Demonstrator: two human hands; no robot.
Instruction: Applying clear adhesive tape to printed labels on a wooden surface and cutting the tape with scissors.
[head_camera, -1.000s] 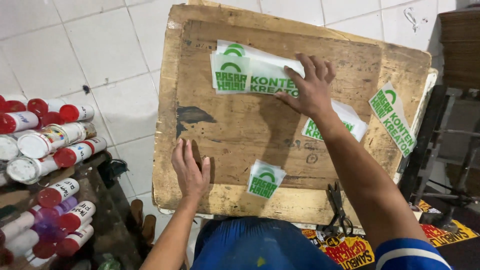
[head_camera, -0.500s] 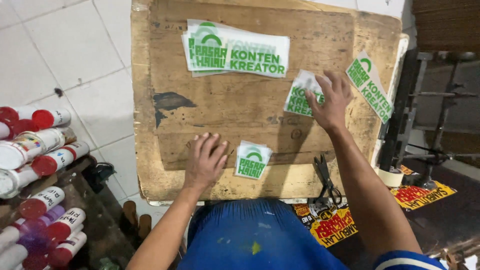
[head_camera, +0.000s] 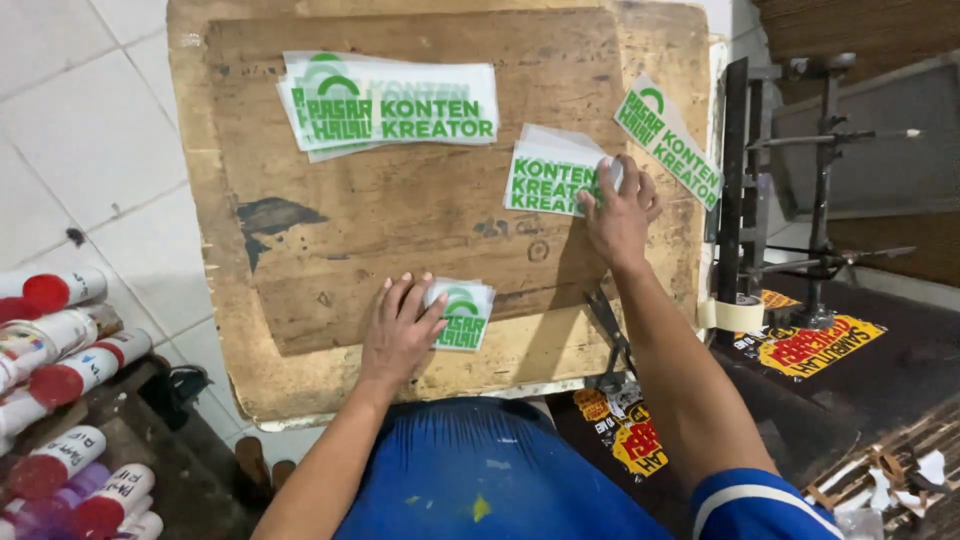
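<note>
Stickers lie in four lots on the wooden desk (head_camera: 330, 250), all white with green print. The small sticker stack (head_camera: 462, 312) sits at the near edge under the left hand (head_camera: 398, 335); the fingers (head_camera: 425, 300) are spread apart and lie flat, with their tips resting on the stack's left part, while the rest of the stack shows just to the right of them. The middle sticker stack (head_camera: 548, 180) lies further up the desk, under the right hand (head_camera: 620, 215); those fingers (head_camera: 628, 178) are slightly apart and press down on its right edge, so the stack reaches out to the left of them. Neither hand is closed around anything.

Beyond the left fingers, well apart from them, a large sticker stack (head_camera: 390, 103) lies at the far side of the desk, its sheets a little fanned. Just to the right of the right fingers a single long sticker (head_camera: 668, 140) lies tilted along the desk's right edge.

Left of the left arm, off the desk, at least eight spray cans (head_camera: 60, 380) with red caps lie on their sides. Right of the right arm stands a black metal frame (head_camera: 790, 190), with a roll of tape (head_camera: 733, 312) at its foot and yellow and red printed sheets (head_camera: 810, 345) on the dark floor.
</note>
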